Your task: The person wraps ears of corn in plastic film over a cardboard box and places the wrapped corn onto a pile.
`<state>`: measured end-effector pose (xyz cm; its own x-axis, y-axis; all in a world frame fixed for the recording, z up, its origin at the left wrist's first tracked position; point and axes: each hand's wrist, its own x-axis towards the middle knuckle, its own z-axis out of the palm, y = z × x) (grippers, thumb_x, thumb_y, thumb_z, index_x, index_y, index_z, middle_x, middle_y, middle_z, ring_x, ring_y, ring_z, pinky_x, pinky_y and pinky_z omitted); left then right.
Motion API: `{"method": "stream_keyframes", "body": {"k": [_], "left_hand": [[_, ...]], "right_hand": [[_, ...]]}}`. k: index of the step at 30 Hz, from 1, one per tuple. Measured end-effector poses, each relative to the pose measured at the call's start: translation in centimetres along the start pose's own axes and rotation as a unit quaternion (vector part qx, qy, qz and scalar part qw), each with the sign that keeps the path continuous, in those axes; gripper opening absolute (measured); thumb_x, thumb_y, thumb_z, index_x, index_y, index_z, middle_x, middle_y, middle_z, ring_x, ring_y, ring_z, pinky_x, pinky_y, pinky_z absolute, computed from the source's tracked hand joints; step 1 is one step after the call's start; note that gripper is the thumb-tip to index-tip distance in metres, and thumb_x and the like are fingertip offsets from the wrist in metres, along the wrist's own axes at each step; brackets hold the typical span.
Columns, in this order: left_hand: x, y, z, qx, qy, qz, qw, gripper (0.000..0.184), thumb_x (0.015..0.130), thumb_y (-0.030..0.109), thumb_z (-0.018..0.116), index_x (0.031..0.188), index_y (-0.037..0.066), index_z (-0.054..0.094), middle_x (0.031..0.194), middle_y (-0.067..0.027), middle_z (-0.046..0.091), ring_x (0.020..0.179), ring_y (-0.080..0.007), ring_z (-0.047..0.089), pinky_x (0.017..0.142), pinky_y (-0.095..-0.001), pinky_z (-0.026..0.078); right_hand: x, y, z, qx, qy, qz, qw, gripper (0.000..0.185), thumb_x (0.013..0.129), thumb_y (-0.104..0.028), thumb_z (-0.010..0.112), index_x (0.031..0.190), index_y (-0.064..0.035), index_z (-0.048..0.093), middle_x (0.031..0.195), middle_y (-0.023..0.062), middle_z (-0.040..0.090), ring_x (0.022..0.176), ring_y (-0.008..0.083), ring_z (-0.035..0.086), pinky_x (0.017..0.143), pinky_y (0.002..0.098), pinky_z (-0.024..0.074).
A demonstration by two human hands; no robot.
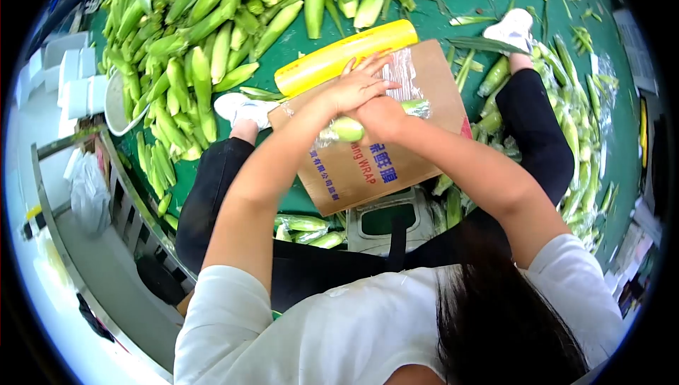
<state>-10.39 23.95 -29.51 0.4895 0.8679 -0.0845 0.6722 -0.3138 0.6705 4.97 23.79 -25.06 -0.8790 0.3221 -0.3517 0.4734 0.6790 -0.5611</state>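
An ear of corn (pixel 346 129) in green husk lies across the cardboard box (pixel 417 151), with clear film about its ends. My right hand (pixel 380 117) is closed around its middle; most of these fingers are hidden. Over that hand crosses my left hand (pixel 361 86), its fingers stretched out and spread towards the film. Wrinkled clear cling film (pixel 404 77) spreads on the box top just beyond the hands. Behind them, a yellow roll of cling film (pixel 346 56) rests along the far edge of the box.
A big heap of unwrapped corn (pixel 201 66) covers the far left of the green floor. Film-wrapped ears (pixel 576 137) are piled at the right, with more wrapped corn (pixel 304 223) near my lap. A grey stool (pixel 385 219) and a metal rack (pixel 113 243) stand close by.
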Motion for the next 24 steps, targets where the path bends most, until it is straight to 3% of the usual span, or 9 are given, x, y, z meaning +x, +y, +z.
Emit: {"method": "stream_keyframes", "body": {"k": [2,5,8,10,14,17,20,22,24], "left_hand": [[-0.4,1.1,2.8,0.111,0.040,-0.010,0.993,0.045,0.098,0.043,0.056,0.142,0.035,0.058,0.165,-0.0034,0.030,0.153,-0.0304,0.024,0.122,-0.0617,0.015],[-0.9,2.5,3.4,0.215,0.038,0.026,0.976,0.050,0.097,0.048,0.055,0.146,0.041,0.051,0.166,-0.0009,0.028,0.154,-0.0283,0.023,0.122,-0.0635,0.013],[-1.0,2.9,3.6,0.274,0.029,0.040,0.961,0.056,0.096,0.043,0.055,0.150,0.032,0.047,0.165,-0.0056,0.030,0.152,-0.0299,0.026,0.122,-0.0614,0.015],[-1.7,4.4,5.3,0.286,0.042,0.022,0.957,0.058,0.096,0.038,0.056,0.150,0.023,0.048,0.164,-0.0097,0.031,0.150,-0.0322,0.030,0.120,-0.0619,0.019],[-4.7,12.2,10.5,0.199,-0.001,0.046,0.979,0.061,0.092,0.029,0.059,0.150,0.017,0.047,0.161,-0.0115,0.036,0.148,-0.0286,0.033,0.122,-0.0566,0.020],[-8.8,16.7,14.5,-0.146,-0.085,0.027,0.985,0.067,0.083,0.011,0.069,0.147,0.011,0.047,0.151,-0.0154,0.045,0.140,-0.0357,0.043,0.117,-0.0534,0.031],[-10.8,25.4,7.4,-0.054,0.158,-0.010,0.986,0.065,0.079,0.009,0.071,0.141,0.011,0.052,0.144,-0.0222,0.049,0.132,-0.0442,0.047,0.114,-0.0539,0.034],[-9.6,26.8,4.0,0.162,0.255,0.118,0.946,0.065,0.078,0.009,0.072,0.140,0.014,0.053,0.140,-0.0248,0.052,0.130,-0.0480,0.047,0.113,-0.0548,0.034],[-6.7,28.3,-0.1,0.232,0.026,0.122,0.965,0.067,0.076,0.015,0.078,0.138,0.015,0.052,0.132,-0.0228,0.058,0.125,-0.0420,0.053,0.109,-0.0500,0.041]], "right_hand": [[-1.0,0.4,-0.5,0.065,-0.194,-0.016,0.979,0.072,0.062,-0.038,0.091,0.127,-0.0174,0.066,0.126,0.0142,0.067,0.115,0.0291,0.064,0.089,0.0410,0.0542],[-2.2,0.2,3.9,0.169,-0.498,-0.138,0.839,0.064,0.069,-0.050,0.087,0.118,-0.0134,0.073,0.117,0.0132,0.073,0.105,0.0284,0.067,0.090,0.0416,0.0534],[-11.1,-4.8,5.2,0.172,-0.590,-0.178,0.768,0.083,0.075,-0.062,0.079,0.132,-0.0033,0.063,0.132,0.0180,0.065,0.119,0.0317,0.061,0.103,0.0407,0.0460],[-16.4,-3.6,2.7,0.310,-0.535,-0.015,0.786,0.089,0.076,-0.061,0.080,0.136,0.0004,0.057,0.131,0.0200,0.064,0.120,0.0330,0.060,0.102,0.0408,0.0460],[-24.0,-1.7,-2.3,0.520,-0.199,-0.003,0.831,0.075,0.086,-0.051,0.077,0.134,-0.0005,0.050,0.119,0.0189,0.067,0.108,0.0286,0.067,0.092,0.0369,0.0529],[-26.4,-0.8,-4.3,0.785,-0.050,0.122,0.606,0.045,0.101,-0.042,0.060,0.122,-0.0022,0.058,0.109,0.0136,0.069,0.081,0.0235,0.073,0.070,0.0357,0.0607],[-28.3,0.3,-3.9,0.764,0.007,0.169,0.622,0.052,0.097,-0.045,0.065,0.130,-0.0069,0.055,0.114,0.0124,0.067,0.085,0.0215,0.072,0.068,0.0347,0.0605],[-28.6,-0.3,-2.8,0.747,-0.049,0.136,0.649,0.060,0.092,-0.039,0.074,0.138,-0.0098,0.050,0.115,0.0101,0.065,0.087,0.0193,0.070,0.070,0.0356,0.0603],[-29.2,-2.5,-4.8,0.697,-0.140,0.105,0.695,0.070,0.086,-0.031,0.080,0.144,-0.0107,0.045,0.116,0.0091,0.065,0.088,0.0171,0.069,0.074,0.0342,0.0593]]}}
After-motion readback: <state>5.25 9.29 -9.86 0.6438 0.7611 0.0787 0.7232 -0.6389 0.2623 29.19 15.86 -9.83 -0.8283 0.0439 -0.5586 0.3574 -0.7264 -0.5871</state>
